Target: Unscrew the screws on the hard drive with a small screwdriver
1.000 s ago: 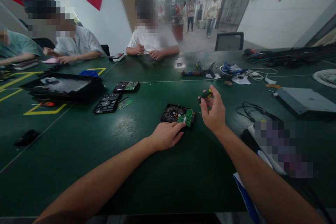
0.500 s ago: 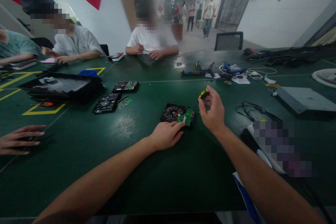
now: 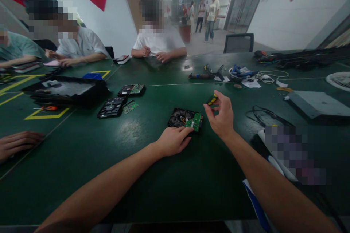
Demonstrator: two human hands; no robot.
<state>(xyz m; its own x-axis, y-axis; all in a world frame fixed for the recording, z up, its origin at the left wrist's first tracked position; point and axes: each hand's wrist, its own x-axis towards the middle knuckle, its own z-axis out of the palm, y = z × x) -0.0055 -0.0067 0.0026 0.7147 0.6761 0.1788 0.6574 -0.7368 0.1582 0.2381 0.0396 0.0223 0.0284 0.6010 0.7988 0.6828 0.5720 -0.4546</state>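
A black hard drive (image 3: 181,117) lies on the green table (image 3: 191,182) with its green circuit board (image 3: 195,121) facing up. My left hand (image 3: 172,141) rests on the table, fingers curled against the drive's near edge, steadying it. My right hand (image 3: 222,115) hovers just right of the drive, fingers pinched round a small screwdriver with a black and yellow handle (image 3: 211,100). Its tip is hidden behind my fingers.
Two more drives (image 3: 111,107) (image 3: 131,90) and a loose board (image 3: 130,107) lie to the left beside a black tray (image 3: 64,90). Tools and cables (image 3: 240,72) sit at the back, a grey box (image 3: 317,103) to the right. Another person's hand (image 3: 16,142) rests at the left edge. Seated people face me.
My right hand has shifted slightly and lowered the screwdriver handle in its fingers. The other person's hand at the left edge, absent a second ago, has drawn back a little. My left hand has stayed put.
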